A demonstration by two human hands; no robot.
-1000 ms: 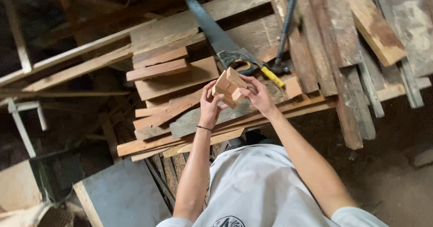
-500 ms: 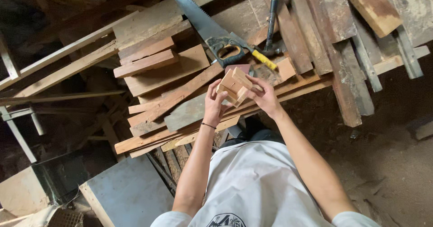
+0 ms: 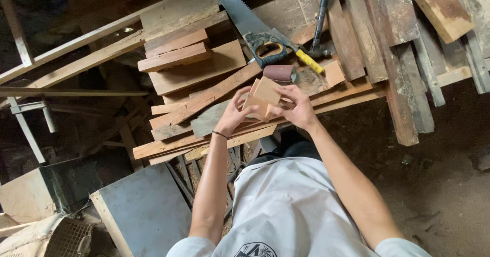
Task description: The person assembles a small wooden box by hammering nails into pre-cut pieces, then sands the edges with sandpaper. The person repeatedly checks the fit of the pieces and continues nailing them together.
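Both hands hold a small light wooden block (image 3: pixel 263 98) above a cluttered workbench. My left hand (image 3: pixel 232 115) grips its left side and my right hand (image 3: pixel 297 109) grips its right side, fingers wrapped around the piece. A thin dark band sits on my left wrist. Just beyond the block lies a roll of reddish-brown sandpaper (image 3: pixel 278 73).
A handsaw (image 3: pixel 248 25) with a black handle lies on the bench, beside a yellow-handled tool (image 3: pixel 310 61) and a hammer (image 3: pixel 320 19). Planks and offcuts (image 3: pixel 176 55) cover the bench. A grey board (image 3: pixel 148 211) leans lower left; dirt floor lies to the right.
The view has shifted slightly, so the bench sits a little lower and to the right. Both hands keep the block, turning it a bit between them.
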